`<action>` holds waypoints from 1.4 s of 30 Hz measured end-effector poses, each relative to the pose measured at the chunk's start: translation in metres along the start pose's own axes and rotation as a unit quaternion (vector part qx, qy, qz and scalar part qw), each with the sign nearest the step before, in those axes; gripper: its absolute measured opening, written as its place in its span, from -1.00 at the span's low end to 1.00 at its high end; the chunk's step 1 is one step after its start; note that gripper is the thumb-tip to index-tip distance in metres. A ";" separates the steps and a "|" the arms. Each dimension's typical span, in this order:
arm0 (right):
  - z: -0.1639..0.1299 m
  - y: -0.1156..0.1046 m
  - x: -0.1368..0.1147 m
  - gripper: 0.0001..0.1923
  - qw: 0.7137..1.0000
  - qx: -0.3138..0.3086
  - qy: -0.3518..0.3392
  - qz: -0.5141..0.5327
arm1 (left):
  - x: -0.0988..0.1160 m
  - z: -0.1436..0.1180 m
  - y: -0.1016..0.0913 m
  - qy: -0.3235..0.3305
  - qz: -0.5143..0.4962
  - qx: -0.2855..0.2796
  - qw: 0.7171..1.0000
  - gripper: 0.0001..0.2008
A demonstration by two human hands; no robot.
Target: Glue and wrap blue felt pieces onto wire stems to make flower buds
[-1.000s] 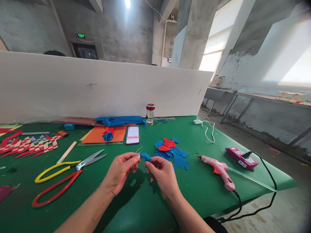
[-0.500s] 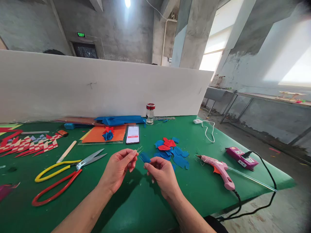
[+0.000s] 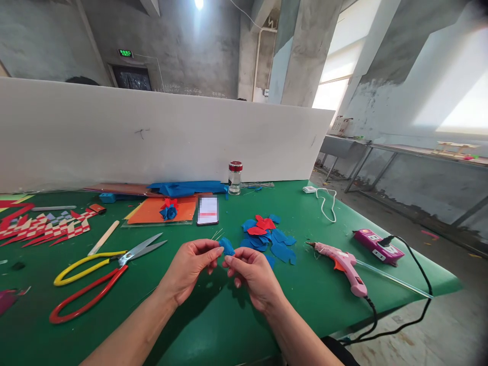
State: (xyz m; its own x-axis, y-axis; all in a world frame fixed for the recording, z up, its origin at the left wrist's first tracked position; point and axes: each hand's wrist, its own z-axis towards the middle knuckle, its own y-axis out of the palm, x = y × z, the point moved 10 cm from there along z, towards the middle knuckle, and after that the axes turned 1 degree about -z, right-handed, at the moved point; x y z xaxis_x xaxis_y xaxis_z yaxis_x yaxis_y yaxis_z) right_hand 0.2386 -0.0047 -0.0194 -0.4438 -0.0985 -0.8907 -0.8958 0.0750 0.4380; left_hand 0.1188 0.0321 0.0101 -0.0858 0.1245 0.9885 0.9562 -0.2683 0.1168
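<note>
Scissors with red and yellow handles (image 3: pixel 91 274) lie on a green table (image 3: pixel 213 325), a pink glue gun (image 3: pixel 343 265) well apart, a small red-capped jar (image 3: pixel 235 178) near a white partition (image 3: pixel 152 137).

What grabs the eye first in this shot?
Both hands meet at centre over the green table, the left hand and right hand pinching a small blue piece. Big scissors lie left; a pink glue gun lies right.
</note>
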 end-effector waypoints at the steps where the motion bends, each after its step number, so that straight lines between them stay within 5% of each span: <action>1: 0.000 0.000 0.000 -0.61 1.000 0.001 0.000 -0.001 | 0.000 0.000 0.000 0.000 -0.002 0.005 1.000 -0.61; 15: 0.004 -0.001 0.000 -0.68 0.997 0.031 -0.054 -0.053 | 0.003 0.001 -0.001 0.028 0.030 0.010 0.999 -0.69; 29: 0.003 0.001 0.003 -0.65 1.000 -0.004 -0.007 0.011 | -0.002 -0.002 0.008 0.002 0.032 -0.034 0.999 -0.69; 42: 0.001 0.000 -0.003 -0.64 0.993 0.033 -0.082 -0.074 | -0.002 -0.001 0.006 0.006 0.034 -0.021 0.999 -0.66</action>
State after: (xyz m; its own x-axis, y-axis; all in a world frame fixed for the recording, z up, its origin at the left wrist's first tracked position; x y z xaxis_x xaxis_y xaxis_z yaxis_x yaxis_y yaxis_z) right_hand 0.2404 -0.0032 -0.0166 -0.2934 0.0495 -0.9547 -0.9447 0.1379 0.2975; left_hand 0.1240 0.0290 0.0092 -0.0243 0.0941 0.9953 0.9472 -0.3161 0.0530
